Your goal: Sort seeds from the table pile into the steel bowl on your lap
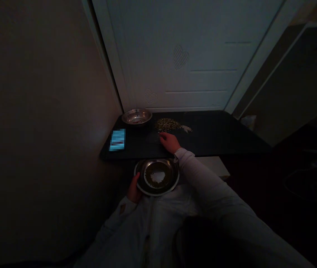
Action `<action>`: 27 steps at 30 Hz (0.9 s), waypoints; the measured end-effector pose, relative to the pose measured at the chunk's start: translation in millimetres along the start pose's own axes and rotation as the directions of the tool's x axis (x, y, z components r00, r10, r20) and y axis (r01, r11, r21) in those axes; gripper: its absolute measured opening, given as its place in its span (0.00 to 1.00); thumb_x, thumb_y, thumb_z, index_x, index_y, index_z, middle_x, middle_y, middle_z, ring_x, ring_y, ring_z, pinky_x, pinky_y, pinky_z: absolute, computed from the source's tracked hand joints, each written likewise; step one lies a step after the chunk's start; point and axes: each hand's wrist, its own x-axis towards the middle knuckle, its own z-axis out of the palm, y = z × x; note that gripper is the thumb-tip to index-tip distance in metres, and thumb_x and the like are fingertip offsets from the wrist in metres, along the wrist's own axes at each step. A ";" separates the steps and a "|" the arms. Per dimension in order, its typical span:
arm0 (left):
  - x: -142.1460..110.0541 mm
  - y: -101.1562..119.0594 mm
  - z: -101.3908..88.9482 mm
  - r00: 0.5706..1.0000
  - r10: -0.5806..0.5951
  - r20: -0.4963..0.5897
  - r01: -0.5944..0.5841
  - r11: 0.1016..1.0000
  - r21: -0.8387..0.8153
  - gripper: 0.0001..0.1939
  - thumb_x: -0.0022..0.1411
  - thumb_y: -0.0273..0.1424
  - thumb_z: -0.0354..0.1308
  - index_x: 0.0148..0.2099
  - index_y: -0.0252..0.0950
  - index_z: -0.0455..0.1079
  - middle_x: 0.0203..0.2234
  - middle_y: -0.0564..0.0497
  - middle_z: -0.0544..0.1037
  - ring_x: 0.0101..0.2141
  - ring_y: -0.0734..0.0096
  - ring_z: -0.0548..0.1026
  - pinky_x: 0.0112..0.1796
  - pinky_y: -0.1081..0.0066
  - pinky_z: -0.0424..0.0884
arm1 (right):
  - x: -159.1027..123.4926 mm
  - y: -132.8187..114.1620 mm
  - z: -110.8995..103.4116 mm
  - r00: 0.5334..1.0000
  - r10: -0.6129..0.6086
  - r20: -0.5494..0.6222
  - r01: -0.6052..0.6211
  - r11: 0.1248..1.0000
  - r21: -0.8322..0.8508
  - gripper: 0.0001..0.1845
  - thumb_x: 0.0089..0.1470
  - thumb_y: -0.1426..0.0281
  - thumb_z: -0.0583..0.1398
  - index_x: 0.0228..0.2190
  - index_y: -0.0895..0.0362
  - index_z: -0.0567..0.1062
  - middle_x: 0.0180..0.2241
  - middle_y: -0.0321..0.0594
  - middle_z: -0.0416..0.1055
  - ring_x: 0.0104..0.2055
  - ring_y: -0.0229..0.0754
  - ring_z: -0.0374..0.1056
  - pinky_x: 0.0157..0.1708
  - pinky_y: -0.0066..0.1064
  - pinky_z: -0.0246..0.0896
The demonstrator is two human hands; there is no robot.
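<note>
My left hand [134, 189] grips the left rim of a shiny metal bowl [158, 176] held over my lap at the table's near edge. Small greenish grains lie in a ring around the bowl's bright bottom. My right hand [170, 142] is over the dark table [217, 137], fingers curled and pressed together; what they hold, if anything, is too dim to see. Just beyond the fingertips spreads a pile of mixed green and pale grains [168, 124]. To its right lies a small patch of whitish grains [186, 128].
A second metal bowl [137, 117] stands at the table's back left corner. A lit phone screen [117, 140], blurred out, lies in front of it. A white panel with heart patterns [181, 57] rises behind the table, and a wall [49, 111] closes the left side. The room is dark.
</note>
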 end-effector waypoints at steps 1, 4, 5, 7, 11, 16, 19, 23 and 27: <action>0.4 -0.2 0.5 1.000 -0.009 -0.005 0.009 1.000 0.002 0.18 0.49 0.34 0.52 0.44 0.39 0.65 0.35 0.50 0.76 0.45 0.64 0.66 0.47 0.64 0.57 | -0.1 -0.6 0.1 1.000 -0.001 0.010 0.001 1.000 -0.006 0.16 0.47 0.69 0.50 0.38 0.58 0.69 0.36 0.41 0.70 0.36 0.38 0.64 0.38 0.28 0.56; 0.9 0.0 0.8 0.999 -0.032 -0.023 0.033 0.999 0.009 0.18 0.49 0.35 0.52 0.44 0.38 0.65 0.34 0.50 0.76 0.45 0.64 0.66 0.47 0.64 0.57 | -0.4 -1.9 0.5 0.999 0.003 0.044 -0.003 1.000 -0.015 0.16 0.47 0.69 0.50 0.38 0.57 0.69 0.35 0.39 0.70 0.36 0.37 0.64 0.37 0.27 0.56; 0.9 0.1 0.6 0.999 -0.037 -0.026 0.037 0.999 0.011 0.18 0.49 0.35 0.52 0.44 0.38 0.65 0.35 0.50 0.76 0.45 0.64 0.66 0.47 0.64 0.57 | -0.5 -2.2 0.5 0.998 0.003 0.057 -0.002 1.000 -0.019 0.15 0.47 0.69 0.50 0.38 0.56 0.69 0.34 0.39 0.70 0.35 0.37 0.64 0.37 0.27 0.57; 1.1 -0.1 0.0 0.999 -0.044 -0.025 0.044 0.999 0.014 0.17 0.49 0.35 0.52 0.43 0.38 0.65 0.34 0.50 0.76 0.45 0.63 0.66 0.47 0.63 0.57 | -1.1 -2.4 0.6 0.996 -0.001 0.085 0.003 1.000 -0.025 0.15 0.47 0.68 0.50 0.37 0.56 0.69 0.33 0.38 0.70 0.35 0.37 0.64 0.36 0.27 0.57; 2.1 -1.5 -2.9 0.999 -0.045 -0.008 0.045 0.999 0.014 0.17 0.48 0.36 0.52 0.42 0.37 0.66 0.33 0.49 0.76 0.46 0.63 0.65 0.47 0.63 0.57 | -4.7 -2.8 0.2 0.990 -0.028 0.138 0.029 1.000 -0.011 0.15 0.46 0.67 0.51 0.36 0.55 0.70 0.31 0.37 0.70 0.33 0.37 0.64 0.33 0.26 0.57; 2.0 -1.5 -2.9 0.999 -0.035 0.009 0.035 0.999 0.008 0.17 0.48 0.36 0.52 0.42 0.38 0.66 0.33 0.50 0.76 0.46 0.64 0.65 0.48 0.65 0.57 | -16.2 -4.6 -2.5 0.980 -0.067 0.187 0.060 0.997 0.040 0.15 0.46 0.67 0.51 0.36 0.56 0.70 0.30 0.36 0.70 0.31 0.35 0.64 0.32 0.25 0.56; 0.1 0.0 1.4 0.999 -0.035 0.016 0.035 0.999 -0.001 0.16 0.47 0.36 0.52 0.41 0.38 0.67 0.33 0.50 0.76 0.45 0.64 0.66 0.48 0.64 0.57 | -24.4 -4.8 -4.7 0.975 -0.078 0.207 0.065 0.995 0.072 0.15 0.46 0.67 0.51 0.36 0.56 0.70 0.30 0.36 0.70 0.30 0.34 0.64 0.32 0.25 0.56; -2.1 1.4 6.4 0.999 -0.035 0.021 0.035 0.999 -0.008 0.15 0.48 0.36 0.52 0.40 0.40 0.67 0.33 0.51 0.76 0.45 0.65 0.66 0.48 0.65 0.56 | -31.4 -2.6 -6.5 0.967 -0.110 0.229 0.086 0.990 0.112 0.15 0.45 0.66 0.52 0.36 0.56 0.71 0.28 0.35 0.70 0.28 0.33 0.63 0.31 0.25 0.55; -2.8 1.9 7.4 0.998 -0.050 0.038 0.050 0.999 0.001 0.17 0.48 0.37 0.52 0.41 0.39 0.66 0.33 0.50 0.76 0.46 0.64 0.65 0.48 0.63 0.56 | -33.2 0.1 -6.9 0.964 -0.129 0.233 0.092 0.982 0.163 0.14 0.45 0.67 0.52 0.34 0.57 0.71 0.26 0.34 0.70 0.27 0.33 0.62 0.30 0.25 0.55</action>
